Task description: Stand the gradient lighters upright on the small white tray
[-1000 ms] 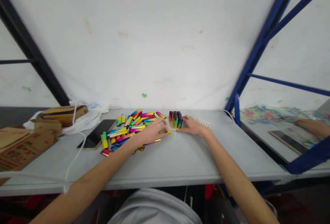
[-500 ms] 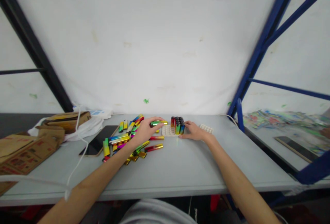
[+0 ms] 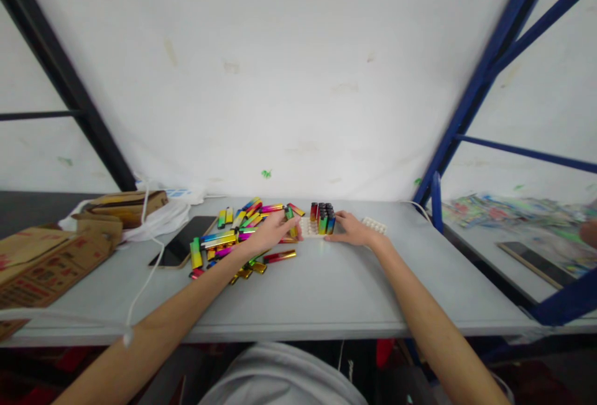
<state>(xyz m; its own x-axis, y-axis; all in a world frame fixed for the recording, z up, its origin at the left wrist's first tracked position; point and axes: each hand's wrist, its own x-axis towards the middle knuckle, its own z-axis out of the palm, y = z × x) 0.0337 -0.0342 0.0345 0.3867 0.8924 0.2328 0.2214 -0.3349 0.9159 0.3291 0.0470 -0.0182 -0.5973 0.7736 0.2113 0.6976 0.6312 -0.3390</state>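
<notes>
My left hand (image 3: 276, 229) is closed on a green-yellow lighter (image 3: 293, 221), held nearly upright at the left end of a white tray with holes (image 3: 308, 228). Several colourful lighters with dark tops (image 3: 325, 219) stand upright in the tray's right part. Beside them, my right hand (image 3: 349, 229) has its fingers spread, the thumb near the tray's front edge; its fingertips are partly hidden behind the lighters. A loose heap of shiny lighters (image 3: 224, 240) lies left of the tray, partly under my left forearm.
On the left are a phone (image 3: 184, 242), cardboard boxes (image 3: 51, 262), a white bag (image 3: 163, 218) and a hanging white cable (image 3: 148, 280). Another white tray (image 3: 374, 225) lies right of my right hand. Past the blue frame (image 3: 466, 106), part of a person's hand (image 3: 588, 232) shows near another phone (image 3: 536, 263).
The lighter in my left hand has turned from lying flat to nearly upright and come down to the tray's left end. My right hand stays beside the tray. Another person's hand has appeared at the right edge.
</notes>
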